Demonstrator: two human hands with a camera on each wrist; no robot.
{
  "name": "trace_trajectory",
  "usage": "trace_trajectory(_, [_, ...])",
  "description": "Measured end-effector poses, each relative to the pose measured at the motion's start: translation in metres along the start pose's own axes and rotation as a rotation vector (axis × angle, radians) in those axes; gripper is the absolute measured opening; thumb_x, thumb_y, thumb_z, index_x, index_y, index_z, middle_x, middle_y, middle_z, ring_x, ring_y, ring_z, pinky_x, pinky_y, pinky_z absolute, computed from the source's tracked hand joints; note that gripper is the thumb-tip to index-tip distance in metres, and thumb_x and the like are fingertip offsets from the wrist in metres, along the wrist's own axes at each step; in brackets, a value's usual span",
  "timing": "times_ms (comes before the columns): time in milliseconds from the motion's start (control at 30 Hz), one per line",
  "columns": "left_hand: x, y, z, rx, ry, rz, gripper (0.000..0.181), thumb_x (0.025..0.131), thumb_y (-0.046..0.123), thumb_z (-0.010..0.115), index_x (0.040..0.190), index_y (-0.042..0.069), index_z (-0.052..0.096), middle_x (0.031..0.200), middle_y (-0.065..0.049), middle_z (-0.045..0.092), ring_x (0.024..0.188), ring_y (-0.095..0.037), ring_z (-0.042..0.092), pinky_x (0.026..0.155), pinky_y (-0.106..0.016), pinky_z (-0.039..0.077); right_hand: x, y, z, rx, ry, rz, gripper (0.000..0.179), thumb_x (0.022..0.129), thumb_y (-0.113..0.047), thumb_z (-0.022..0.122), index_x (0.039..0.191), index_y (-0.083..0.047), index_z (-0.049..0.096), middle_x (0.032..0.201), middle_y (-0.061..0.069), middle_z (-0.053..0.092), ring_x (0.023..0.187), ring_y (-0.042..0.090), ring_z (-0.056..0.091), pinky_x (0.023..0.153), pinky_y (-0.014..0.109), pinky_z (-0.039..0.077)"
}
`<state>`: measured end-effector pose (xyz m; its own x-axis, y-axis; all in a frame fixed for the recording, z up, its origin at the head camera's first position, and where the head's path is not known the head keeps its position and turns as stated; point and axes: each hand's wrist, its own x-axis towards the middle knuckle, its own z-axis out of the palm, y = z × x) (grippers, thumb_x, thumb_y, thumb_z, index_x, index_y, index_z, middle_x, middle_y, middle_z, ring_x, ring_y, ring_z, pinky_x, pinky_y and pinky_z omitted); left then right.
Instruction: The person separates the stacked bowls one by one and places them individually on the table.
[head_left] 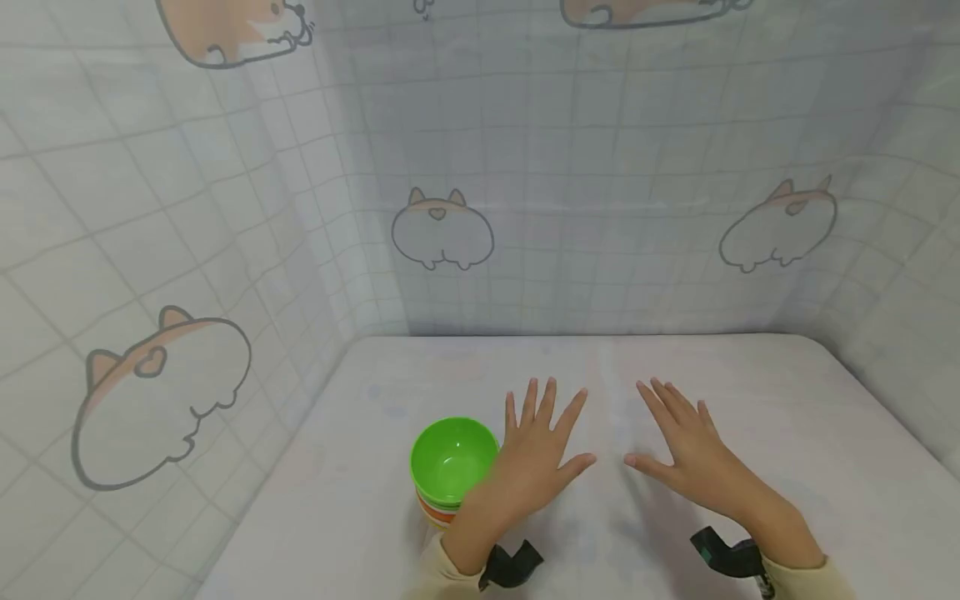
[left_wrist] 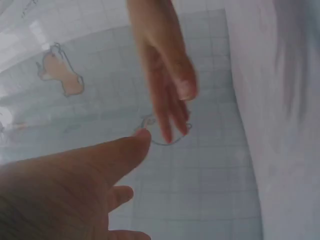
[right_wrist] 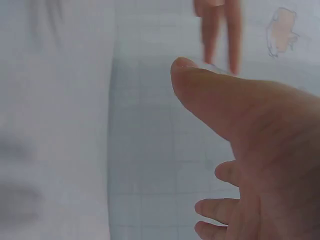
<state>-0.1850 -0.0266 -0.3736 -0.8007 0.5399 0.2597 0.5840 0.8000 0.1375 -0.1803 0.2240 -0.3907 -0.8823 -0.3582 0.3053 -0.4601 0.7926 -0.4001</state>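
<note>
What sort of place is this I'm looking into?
Likely a screened-off work booth, perhaps set up indoors: cartoon-printed sheets hang behind and on both sides of a pale table, which bears a small stack of bowls.

soft, diffuse light falls across a white table [head_left: 337, 467], where faint, soft-edged shadows lie and a small glint shows in a green bowl [head_left: 454, 471]; both wrist views run dimmer and hazier, with glare on the patterned sheet [left_wrist: 100, 110] at the left one's upper corner.
</note>
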Motion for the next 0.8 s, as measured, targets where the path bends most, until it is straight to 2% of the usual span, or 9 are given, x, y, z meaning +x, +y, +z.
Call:
trace_trajectory(100, [-0.016,-0.013,-0.012,-0.005,0.047,0.03,0.074,0.096,0.052,0.049,0.156,0.023,0.018,0.157,-0.021,0.013,0.144,-0.037,-0.001,0.11,-0.063,0.005,0.001,-0.003,0.009,0.003,-0.022,-0.017,0.099,0.085,-0.05,0.07,0.156,-0.012,0.012,0.155,0.024,0.017,0.141,0.046,0.012,0.105,0.069,0.0])
trace_trajectory(167, [-0.027,-0.025,-0.019,-0.018,0.065,0.026,0.073,0.097,0.051,0.05,0.156,0.021,0.018,0.158,-0.02,0.01,0.144,-0.036,-0.004,0.11,-0.061,0.004,0.001,-0.005,0.015,0.006,-0.039,-0.021,0.102,0.084,-0.05,0.07,0.156,-0.01,0.011,0.155,0.024,0.018,0.141,0.045,0.013,0.106,0.068,0.0])
trace_trajectory(300, [-0.05,-0.053,-0.027,-0.038,0.109,-0.031,0.072,0.097,0.052,0.049,0.155,0.02,0.021,0.159,-0.018,0.009,0.145,-0.033,-0.004,0.112,-0.058,0.005,0.004,-0.009,0.023,0.011,-0.057,-0.029,0.105,0.084,-0.049,0.071,0.156,-0.008,0.007,0.156,0.022,0.018,0.141,0.043,0.013,0.107,0.065,0.0])
trace_trajectory(367, [-0.061,-0.069,-0.028,-0.081,0.143,-0.076,0.07,0.098,0.053,0.047,0.155,0.019,0.024,0.159,-0.016,0.013,0.145,-0.032,-0.001,0.112,-0.057,0.007,0.007,-0.011,0.024,0.012,-0.056,-0.04,0.104,0.084,-0.049,0.071,0.156,-0.008,0.007,0.157,0.02,0.017,0.142,0.041,0.012,0.108,0.064,0.0])
trace_trajectory(433, [-0.07,-0.085,-0.027,-0.187,0.17,-0.128,0.068,0.098,0.053,0.046,0.154,0.02,0.027,0.159,-0.011,0.016,0.146,-0.029,0.003,0.112,-0.056,0.009,0.01,-0.015,0.025,0.013,-0.052,-0.059,0.103,0.085,-0.05,0.069,0.156,-0.008,0.007,0.157,0.019,0.017,0.143,0.04,0.012,0.109,0.063,0.0])
trace_trajectory(500, [-0.078,-0.099,-0.024,-0.339,0.182,-0.173,0.066,0.097,0.05,0.05,0.153,0.023,0.028,0.159,-0.006,0.018,0.145,-0.027,0.007,0.111,-0.058,0.012,0.013,-0.019,0.025,0.011,-0.05,-0.078,0.101,0.086,-0.051,0.067,0.155,-0.007,0.008,0.157,0.019,0.017,0.143,0.039,0.012,0.109,0.062,0.0])
trace_trajectory(600, [-0.087,-0.115,-0.017,-0.567,0.162,-0.213,0.066,0.095,0.042,0.059,0.152,0.029,0.027,0.157,-0.001,0.022,0.144,-0.026,0.015,0.109,-0.06,0.016,0.019,-0.028,0.027,0.005,-0.056,-0.102,0.1,0.087,-0.053,0.065,0.155,-0.005,0.009,0.158,0.017,0.016,0.144,0.036,0.012,0.111,0.058,-0.002])
trace_trajectory(800, [-0.098,-0.134,-0.002,-0.774,0.108,-0.223,0.09,0.083,0.03,0.076,0.153,0.035,0.02,0.154,-0.003,0.031,0.139,-0.032,0.028,0.104,-0.062,0.026,0.034,-0.056,0.041,0.039,-0.096,-0.137,0.094,0.09,-0.057,0.057,0.155,-0.004,0.013,0.159,0.009,0.015,0.145,0.025,0.012,0.114,0.045,-0.007])
